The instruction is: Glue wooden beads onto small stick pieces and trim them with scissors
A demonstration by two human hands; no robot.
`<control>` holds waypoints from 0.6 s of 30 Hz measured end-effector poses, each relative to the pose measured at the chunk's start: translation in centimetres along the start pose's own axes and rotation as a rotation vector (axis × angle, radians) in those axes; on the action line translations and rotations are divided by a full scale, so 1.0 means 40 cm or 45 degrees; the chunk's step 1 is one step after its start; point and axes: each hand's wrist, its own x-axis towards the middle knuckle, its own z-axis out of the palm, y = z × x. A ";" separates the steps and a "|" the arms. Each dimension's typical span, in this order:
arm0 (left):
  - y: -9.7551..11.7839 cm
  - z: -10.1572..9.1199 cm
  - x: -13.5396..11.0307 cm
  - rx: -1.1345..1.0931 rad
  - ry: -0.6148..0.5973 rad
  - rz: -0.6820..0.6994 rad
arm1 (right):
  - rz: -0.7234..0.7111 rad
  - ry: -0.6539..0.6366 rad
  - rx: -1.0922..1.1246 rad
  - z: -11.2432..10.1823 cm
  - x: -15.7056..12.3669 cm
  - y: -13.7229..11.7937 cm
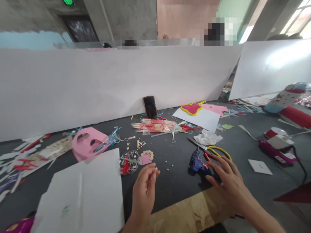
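Observation:
My left hand (145, 186) is closed, thumb and fingertips pinching a small pale piece (155, 169). Just beyond it lies a pink card shape (146, 158) edged on top with small beige pieces (148, 153). More loose beige pieces (140, 143) are scattered behind. My right hand (227, 176) has its fingers apart, thumb and index on either side of the handle of a blue hot glue gun (196, 160), which rests on the table. Whether the fingers touch the handle is hard to see. Red-handled pliers (208, 156) and yellow-handled scissors (220, 151) lie beside that hand.
White boards (80, 194) lie at the left. Behind them is a pink cut-out (91, 142). A phone (150, 106) leans against the white partition (109, 84), behind bundled sticks (155, 125). A crumpled tissue (208, 138) and purple glue gun (277, 152) are at right.

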 end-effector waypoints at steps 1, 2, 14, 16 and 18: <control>-0.001 -0.002 -0.003 0.016 -0.005 0.008 | -0.005 -0.025 -0.015 -0.001 0.006 0.001; -0.003 -0.004 -0.006 0.032 -0.014 0.014 | -0.009 -0.041 -0.025 -0.003 0.014 0.007; 0.017 -0.003 -0.009 0.179 0.012 0.133 | 0.113 -0.259 0.030 0.021 0.124 0.121; 0.016 -0.004 -0.008 0.174 0.009 0.137 | 0.182 -0.245 0.043 0.012 0.127 0.117; 0.011 -0.004 -0.008 0.171 0.004 0.129 | 0.268 -0.228 0.069 -0.004 0.127 0.118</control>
